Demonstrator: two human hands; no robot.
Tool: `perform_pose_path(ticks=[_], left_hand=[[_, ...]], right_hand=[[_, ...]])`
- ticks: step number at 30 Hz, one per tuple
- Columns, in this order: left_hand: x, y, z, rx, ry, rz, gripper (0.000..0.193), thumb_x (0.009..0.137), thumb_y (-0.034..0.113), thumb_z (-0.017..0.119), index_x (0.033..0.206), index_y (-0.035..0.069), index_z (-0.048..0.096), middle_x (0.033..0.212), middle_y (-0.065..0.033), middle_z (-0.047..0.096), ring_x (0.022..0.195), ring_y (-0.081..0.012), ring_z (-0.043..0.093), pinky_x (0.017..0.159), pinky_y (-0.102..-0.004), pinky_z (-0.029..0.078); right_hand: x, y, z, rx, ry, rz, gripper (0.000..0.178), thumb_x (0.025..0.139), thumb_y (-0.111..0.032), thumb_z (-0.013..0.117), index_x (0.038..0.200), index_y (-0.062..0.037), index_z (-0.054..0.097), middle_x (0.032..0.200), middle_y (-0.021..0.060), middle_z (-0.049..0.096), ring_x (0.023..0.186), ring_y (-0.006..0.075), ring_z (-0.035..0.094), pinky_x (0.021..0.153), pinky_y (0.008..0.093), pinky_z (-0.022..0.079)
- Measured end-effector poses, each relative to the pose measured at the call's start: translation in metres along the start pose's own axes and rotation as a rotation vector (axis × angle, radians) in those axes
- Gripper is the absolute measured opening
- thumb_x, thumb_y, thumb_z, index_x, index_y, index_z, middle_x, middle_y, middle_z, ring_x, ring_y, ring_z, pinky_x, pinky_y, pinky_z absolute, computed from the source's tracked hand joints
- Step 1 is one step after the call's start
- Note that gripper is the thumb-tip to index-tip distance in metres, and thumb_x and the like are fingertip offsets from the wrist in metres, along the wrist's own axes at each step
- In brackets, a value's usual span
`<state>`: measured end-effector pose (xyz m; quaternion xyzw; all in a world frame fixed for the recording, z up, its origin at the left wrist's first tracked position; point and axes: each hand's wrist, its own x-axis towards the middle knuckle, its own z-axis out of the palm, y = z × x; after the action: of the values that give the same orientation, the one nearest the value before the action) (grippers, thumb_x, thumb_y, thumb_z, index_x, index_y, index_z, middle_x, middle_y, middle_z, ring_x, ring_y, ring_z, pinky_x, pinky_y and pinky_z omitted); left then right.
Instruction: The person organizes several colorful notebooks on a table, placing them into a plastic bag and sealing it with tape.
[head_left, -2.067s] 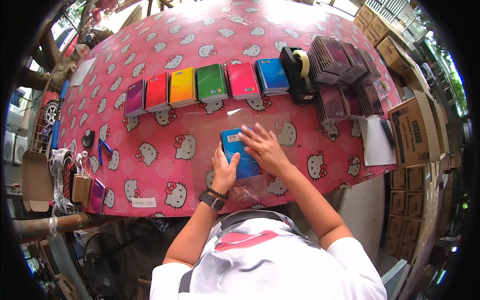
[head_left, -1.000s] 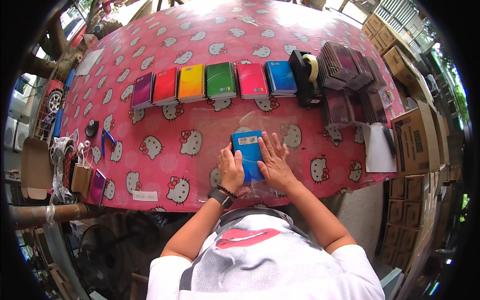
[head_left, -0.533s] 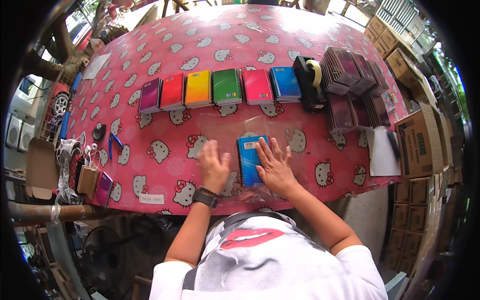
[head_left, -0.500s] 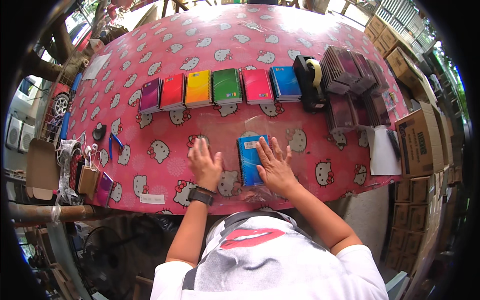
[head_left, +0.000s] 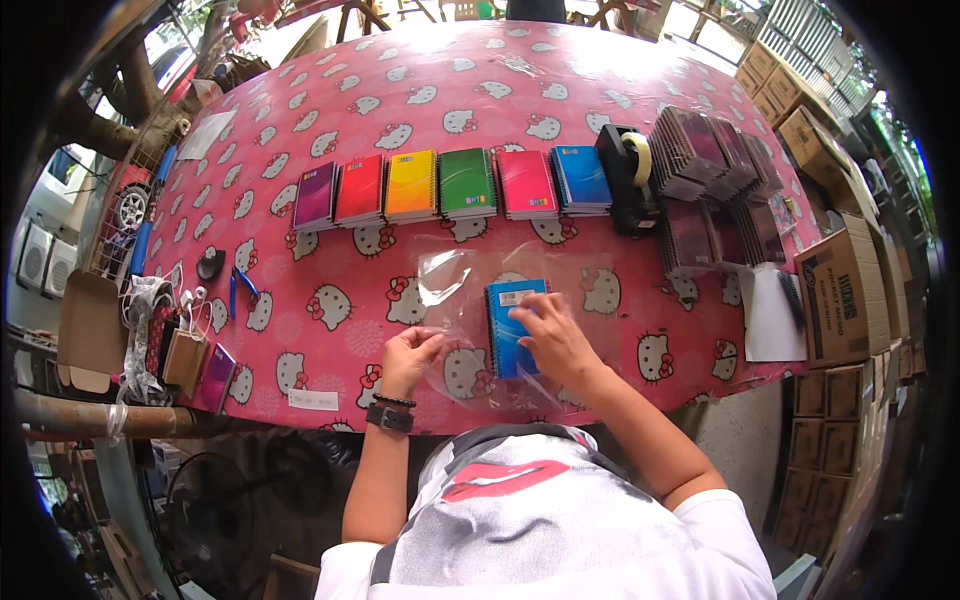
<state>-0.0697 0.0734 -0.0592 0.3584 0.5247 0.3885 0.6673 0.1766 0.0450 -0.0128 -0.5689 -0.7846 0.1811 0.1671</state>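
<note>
Close to the left near corner of the table (head_left: 270,345), a purple notebook (head_left: 216,378) is leaning with its cover facing inward. A little farther from the near edge, pliers with blue handles (head_left: 238,290) are lying, and a white paper strip (head_left: 313,400) is resting beside the near edge.

Across the middle of the table a row of spiral notebooks (head_left: 467,183) is running: purple, red, yellow, green, pink and blue.

In front of this row, the left hand (head_left: 410,358) is staying over the table near its near edge. Its thumb and fingertips are coming together and are pinching the left border of a clear plastic sheet (head_left: 447,275). On this sheet a single blue notebook (head_left: 507,345) is lying flat, near the middle of the near edge, its spiral facing left. The right hand (head_left: 557,342) is covering the right part of its cover, with the fingers half bent and apart, gripping nothing visible; one cannot tell how firmly they are touching.

At the right end of the row a black tape dispenser (head_left: 632,195) is standing. Toward the right edge, stacks of wrapped notebooks (head_left: 690,150) are rising, and a white paper sheet (head_left: 775,325) is lying at the right near corner.
</note>
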Motion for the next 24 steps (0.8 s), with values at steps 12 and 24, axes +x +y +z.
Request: perform_pose_path(ticks=[12,24], left_hand=[[0.006,-0.007,0.067,-0.027,-0.041,0.18,0.057,0.071,0.018,0.081,0.113,0.002,0.046,0.068,0.0051,0.052,0.059,-0.0015,0.047,0.051,-0.016,0.038],[-0.064,0.011,0.05,1.0,-0.523,0.534,0.039,0.077,0.014,0.066,0.114,0.005,0.057,0.12,-0.0155,0.057,0.117,-0.0287,0.05,0.097,-0.0385,0.039]], right_hand=[[0.042,0.004,-0.005,0.534,-0.102,0.442,0.03,0.076,-0.028,0.067,0.074,0.0012,0.068,0.068,0.0128,0.063,0.065,0.0188,0.059,0.065,0.0324,0.046],[0.041,0.013,-0.009,0.615,-0.171,0.434,0.023,0.08,-0.022,0.064,0.08,0.0006,0.068,0.07,0.0053,0.064,0.067,0.0109,0.058,0.063,0.0282,0.046]])
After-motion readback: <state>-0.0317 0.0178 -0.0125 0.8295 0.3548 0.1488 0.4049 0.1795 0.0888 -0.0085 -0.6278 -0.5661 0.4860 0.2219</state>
